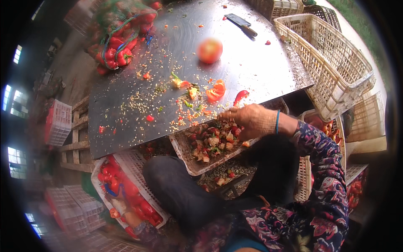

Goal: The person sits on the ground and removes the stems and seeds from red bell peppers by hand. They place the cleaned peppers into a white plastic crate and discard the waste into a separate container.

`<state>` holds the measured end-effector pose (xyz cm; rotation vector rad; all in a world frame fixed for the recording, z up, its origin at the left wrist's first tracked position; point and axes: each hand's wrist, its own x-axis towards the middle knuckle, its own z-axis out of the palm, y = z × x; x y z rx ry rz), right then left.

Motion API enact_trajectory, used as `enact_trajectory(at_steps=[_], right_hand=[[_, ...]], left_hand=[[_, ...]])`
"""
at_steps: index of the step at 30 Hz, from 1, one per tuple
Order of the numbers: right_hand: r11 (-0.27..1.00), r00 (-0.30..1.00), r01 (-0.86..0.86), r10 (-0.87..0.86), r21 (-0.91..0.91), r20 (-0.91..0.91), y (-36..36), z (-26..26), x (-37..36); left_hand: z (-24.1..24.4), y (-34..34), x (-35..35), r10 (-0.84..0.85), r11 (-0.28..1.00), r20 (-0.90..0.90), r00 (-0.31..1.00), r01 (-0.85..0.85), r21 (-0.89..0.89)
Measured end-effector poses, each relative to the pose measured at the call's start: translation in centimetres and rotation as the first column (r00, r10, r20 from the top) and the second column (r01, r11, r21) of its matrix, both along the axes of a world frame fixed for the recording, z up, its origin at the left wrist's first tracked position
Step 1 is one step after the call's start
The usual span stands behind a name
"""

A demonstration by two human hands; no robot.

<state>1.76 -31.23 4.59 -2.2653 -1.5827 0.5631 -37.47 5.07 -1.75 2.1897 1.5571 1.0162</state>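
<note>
My right hand point(252, 119) is at the near edge of the metal table point(126, 126), above a tray point(189, 168) of pepper cores and scraps; its fingertips are partly hidden. Close by on the table lie a red pepper strip point(241, 97) and an orange-red pepper piece point(216, 91). A blurred round red pepper or similar fruit point(210, 50) is farther back. My left hand point(131, 219) reaches low into a white crate point(157, 224) of red peppers point(135, 193) at lower left; its fingers are blurred, and whether they hold anything does not show.
A cleaver point(241, 25) lies at the back right of the table. A green net bag point(126, 19) of red peppers is at the back left. Seeds and scraps are scattered over the metal. An empty plastic crate point(327, 60) stands to the right, and a wooden pallet point(77, 132) lies at left.
</note>
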Motion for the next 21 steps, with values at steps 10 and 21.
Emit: enact_trajectory(at_steps=[10, 21], right_hand=[[0.667, 0.664, 0.745, -0.742, 0.000, -0.098, 13.2, -4.7, 21.1], [0.690, 0.724, 0.586, -0.210, 0.425, -0.657, 7.9, -1.5, 0.8]], left_hand=[[-1.8, -3.0, 5.6, -0.505, 0.846, 0.244, 0.828, 0.531, -0.053], [5.5, -15.3, 24.0, -0.128, 0.071, 0.950, 0.284, 0.958, -0.277]])
